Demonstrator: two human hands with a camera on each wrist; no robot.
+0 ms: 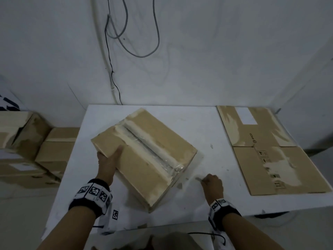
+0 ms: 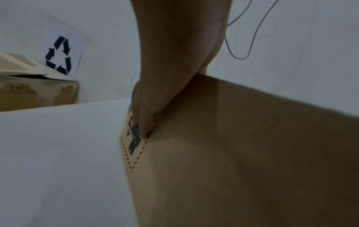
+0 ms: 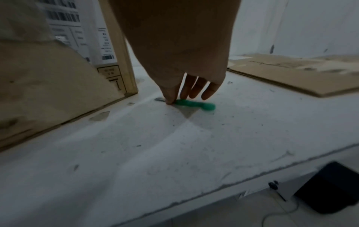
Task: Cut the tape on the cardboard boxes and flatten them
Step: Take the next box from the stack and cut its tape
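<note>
A closed cardboard box [image 1: 144,156] lies askew on the white table [image 1: 207,127], a strip of clear tape [image 1: 149,147] running along its top seam. My left hand [image 1: 108,159] grips the box's near-left corner, thumb on top. In the left wrist view its fingers [image 2: 147,119] press flat against the side face of the box [image 2: 252,153]. My right hand [image 1: 211,183] is down on the table just right of the box. There it pinches a green-handled cutter [image 3: 196,105] near the blade end, and the cutter lies on the tabletop.
A flattened cardboard box [image 1: 266,150] lies on the table's right side. Several taped boxes [image 1: 36,150] are stacked left of the table, with a recycling sign [image 2: 59,54] behind them. Cables [image 1: 137,33] hang on the wall. A black object [image 3: 330,188] sits on the floor.
</note>
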